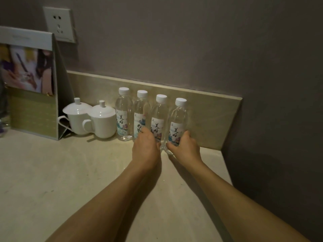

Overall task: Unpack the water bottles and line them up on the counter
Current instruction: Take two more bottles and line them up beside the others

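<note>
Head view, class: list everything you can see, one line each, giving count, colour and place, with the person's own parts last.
water bottles: four, clear with white caps, upright in a row along the backsplash.
lidded cups: two, white, left of the bottles.
display card: one, folded, standing at far left.
wall socket: one, white, above the card.
counter: one, beige.
left hand: one, at the base of the second and third bottles.
right hand: one, grip around the rightmost bottle's base.
</note>
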Motion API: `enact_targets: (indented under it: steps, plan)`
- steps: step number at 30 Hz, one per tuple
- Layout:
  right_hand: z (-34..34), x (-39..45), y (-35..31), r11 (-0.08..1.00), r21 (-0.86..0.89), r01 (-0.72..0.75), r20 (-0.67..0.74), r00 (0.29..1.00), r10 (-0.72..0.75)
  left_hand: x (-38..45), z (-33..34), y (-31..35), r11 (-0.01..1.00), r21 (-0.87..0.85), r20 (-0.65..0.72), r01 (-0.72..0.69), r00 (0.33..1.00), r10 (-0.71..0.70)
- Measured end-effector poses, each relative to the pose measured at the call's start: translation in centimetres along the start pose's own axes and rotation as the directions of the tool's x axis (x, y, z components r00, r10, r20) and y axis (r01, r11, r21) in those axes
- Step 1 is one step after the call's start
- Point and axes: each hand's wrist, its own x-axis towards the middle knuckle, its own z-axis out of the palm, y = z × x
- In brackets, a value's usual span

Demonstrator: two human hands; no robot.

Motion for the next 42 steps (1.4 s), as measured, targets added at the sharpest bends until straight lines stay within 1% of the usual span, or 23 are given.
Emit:
enact_targets:
  steps: [2, 16, 24, 29, 35, 42]
  plan:
    - [0.1, 0.1, 0.0, 1.000, 0.000, 0.000, -0.004, 1.000, 0.000, 0.1, -0.1, 0.0, 1.000, -0.010, -0.009, 0.004, 1.000, -0.004]
    - [0.5, 1.0, -0.4, 1.000, 0.017, -0.010, 0.000, 1.000, 0.010, 1.0, 0.6, 0.1, 0.996, 0.087, -0.034, -0.009, 0.999, 0.012]
    - [0.5, 1.6, -0.2, 1.000, 0.019, -0.008, 0.002, 1.000, 0.008, 1.5, 1.1, 0.1, 0.995, 0.100, -0.057, -0.018, 0.998, 0.023]
    - [0.7, 1.8, -0.2, 1.000, 0.014, -0.011, 0.004, 1.000, 0.011, 1.7, 1.3, 0.0, 0.995, 0.100, -0.059, -0.028, 0.998, 0.034]
    - [0.6, 1.8, -0.3, 1.000, 0.003, -0.006, 0.009, 1.000, 0.006, 1.4, 1.1, -0.3, 0.999, 0.045, -0.032, -0.031, 0.999, 0.033]
    - [-0.3, 0.9, -0.1, 0.998, 0.056, -0.036, 0.054, 0.998, 0.033, 1.0, -0.1, -0.2, 0.998, 0.042, -0.001, -0.040, 0.999, 0.040]
